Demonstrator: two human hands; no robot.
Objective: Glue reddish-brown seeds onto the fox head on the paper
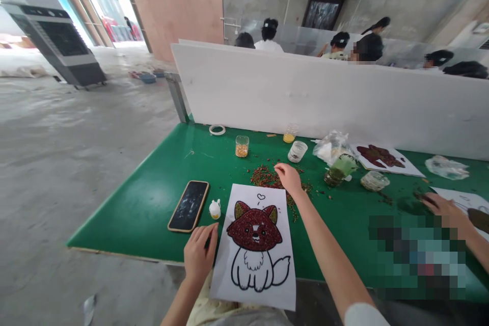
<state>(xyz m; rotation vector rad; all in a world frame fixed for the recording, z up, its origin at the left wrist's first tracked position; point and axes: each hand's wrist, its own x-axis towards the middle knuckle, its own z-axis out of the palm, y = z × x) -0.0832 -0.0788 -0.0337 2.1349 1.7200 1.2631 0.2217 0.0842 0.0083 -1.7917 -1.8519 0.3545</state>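
A sheet of paper (pixel 263 267) with a line drawing of a fox lies at the table's front edge, partly overhanging it. The fox's head (pixel 244 232) is covered with dark red grains and its ears with greenish ones; body and tail are bare outlines. My right hand (pixel 289 179) reaches past the sheet's top edge, fingertips pinched at a scattered pile of red and green beans (pixel 263 177); what is between them is too small to see. Beside the sheet's left edge, my left hand (pixel 198 252) is loosely closed, fingers curled, near a small white glue bottle (pixel 215 209).
A phone (pixel 188 206) lies left. Behind stand a cup of orange kernels (pixel 242 147), a clear jar (pixel 297 152), a tipped green-tinted jar (pixel 340 170) and a tape roll (pixel 217 130). A white partition (pixel 305 97) closes the back. At right is another person's hand (pixel 445 206).
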